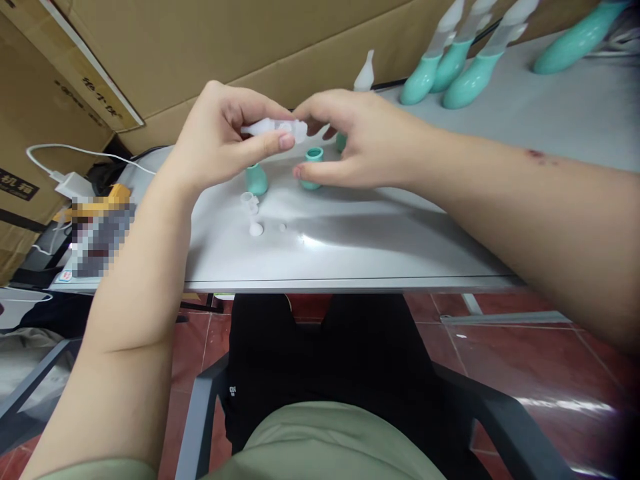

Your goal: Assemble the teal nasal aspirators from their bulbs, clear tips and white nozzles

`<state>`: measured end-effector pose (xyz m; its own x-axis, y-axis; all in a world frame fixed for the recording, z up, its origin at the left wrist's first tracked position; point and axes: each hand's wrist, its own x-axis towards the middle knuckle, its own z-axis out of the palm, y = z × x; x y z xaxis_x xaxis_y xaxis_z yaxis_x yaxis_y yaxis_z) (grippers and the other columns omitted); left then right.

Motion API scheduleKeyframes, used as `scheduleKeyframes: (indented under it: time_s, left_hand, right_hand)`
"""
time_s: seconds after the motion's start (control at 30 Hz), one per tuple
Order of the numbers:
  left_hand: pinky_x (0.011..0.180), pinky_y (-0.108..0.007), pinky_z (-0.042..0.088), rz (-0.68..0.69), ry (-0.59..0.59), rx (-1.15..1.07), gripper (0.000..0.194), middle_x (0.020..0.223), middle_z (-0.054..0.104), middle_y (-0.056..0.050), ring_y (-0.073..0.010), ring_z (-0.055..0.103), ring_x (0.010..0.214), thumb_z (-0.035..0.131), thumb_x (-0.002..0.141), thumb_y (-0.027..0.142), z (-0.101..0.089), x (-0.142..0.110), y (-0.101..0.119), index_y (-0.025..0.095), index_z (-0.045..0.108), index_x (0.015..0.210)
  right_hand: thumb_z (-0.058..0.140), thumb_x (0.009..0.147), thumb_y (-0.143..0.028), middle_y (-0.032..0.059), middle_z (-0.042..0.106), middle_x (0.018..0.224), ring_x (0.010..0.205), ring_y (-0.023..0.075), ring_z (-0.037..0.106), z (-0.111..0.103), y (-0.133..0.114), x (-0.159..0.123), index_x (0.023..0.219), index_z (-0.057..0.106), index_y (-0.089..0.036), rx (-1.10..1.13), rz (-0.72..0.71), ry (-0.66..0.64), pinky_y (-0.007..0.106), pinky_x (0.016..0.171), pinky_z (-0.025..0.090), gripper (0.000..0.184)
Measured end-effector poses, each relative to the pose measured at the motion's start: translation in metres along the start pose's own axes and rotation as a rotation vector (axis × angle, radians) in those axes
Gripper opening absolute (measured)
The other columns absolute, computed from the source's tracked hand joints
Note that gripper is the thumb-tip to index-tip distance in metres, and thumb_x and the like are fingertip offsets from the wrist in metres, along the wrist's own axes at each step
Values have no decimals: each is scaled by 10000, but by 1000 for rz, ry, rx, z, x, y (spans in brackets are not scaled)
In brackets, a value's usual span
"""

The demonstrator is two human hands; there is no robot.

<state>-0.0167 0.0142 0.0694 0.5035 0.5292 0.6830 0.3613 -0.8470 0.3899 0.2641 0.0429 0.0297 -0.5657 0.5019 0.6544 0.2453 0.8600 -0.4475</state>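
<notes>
Between the thumb and fingers of my left hand (225,133) lies a clear and white nozzle piece (280,128), held sideways with its narrow end toward the palm. My right hand (355,137) is open, its fingers curved and thumb apart. Its index fingertip is close to the wide end of the nozzle; contact is unclear. Beside that thumb, partly covered, stands a teal squeeze bulb (314,155) with an open round mouth. Another teal bulb (257,180) sits below my left hand. Small clear plastic parts (249,201) and a white round piece (256,229) lie nearer the table edge.
Several assembled teal aspirators with white tips (473,80) stand at the back right. One more white tip (365,72) shows behind my right hand. Cardboard (250,47) walls the back of the grey table (350,263). A white charger with a cable (75,185) lies left.
</notes>
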Motion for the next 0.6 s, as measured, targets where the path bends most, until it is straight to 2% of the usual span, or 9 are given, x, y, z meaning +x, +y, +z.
scheduleKeyframes:
  time_s: [0.07,0.1,0.17,0.2,0.23,0.33,0.4,0.5,0.6]
  left_hand:
    - [587,-430,314,24,43,68,328,678,710,-41,-193,447,575,891,911,636,3,1,-3,360,1029,1021]
    - [596,-432,309,21,42,97,299,653,670,-34,-189,422,567,863,929,606,4,2,-2,350,1009,984]
    - [608,-429,324,30,34,134,295,622,628,-27,-179,402,550,835,976,575,8,2,5,322,916,849]
    - [611,-426,327,41,23,147,357,609,621,-27,-172,394,539,816,1013,575,9,2,9,306,853,781]
    - [610,-422,320,63,39,155,430,587,604,-25,-163,376,524,785,1044,575,11,2,14,290,787,722]
    - [590,-404,257,139,137,169,502,535,511,-5,-137,290,511,738,1052,543,16,3,22,262,659,643]
    - [577,-389,242,160,188,149,472,542,499,4,-126,270,516,755,1030,526,16,3,23,256,669,653]
    - [566,-372,294,107,143,116,408,590,616,-8,-127,355,496,770,1043,503,12,2,20,266,758,711]
    - [578,-378,341,78,82,147,439,570,622,-12,-144,393,480,788,1055,552,10,1,20,281,752,711]
  right_hand:
    - [1112,918,-214,10,893,1268,1111,160,791,-1,-22,-3,1299,880,-307,98,-6,101,226,995,653,455]
    - [1103,937,-223,4,882,1248,1101,162,792,-1,-34,-4,1263,865,-296,147,21,116,246,1037,657,410]
    - [1054,1022,-281,2,855,1190,1048,164,772,-1,-55,-7,1192,838,-274,204,64,140,289,1019,647,275]
    - [1031,1058,-299,6,839,1125,1007,167,756,0,-63,-8,1136,829,-264,215,77,130,301,982,644,220]
    - [1036,1076,-340,11,813,1069,957,163,720,1,-68,-9,1058,810,-249,234,83,157,306,930,617,244]
    - [1119,1029,-476,13,740,965,864,136,615,5,-72,-9,928,774,-220,293,71,242,307,835,520,442]
    - [1161,971,-539,10,730,954,852,128,602,5,-70,-8,924,792,-218,326,74,271,308,818,497,492]
    - [1181,940,-507,18,755,961,862,133,624,5,-66,-6,911,823,-222,371,107,286,308,806,509,459]
    - [1208,912,-442,16,772,934,833,125,608,4,-65,-4,897,842,-220,463,139,259,289,754,522,428]
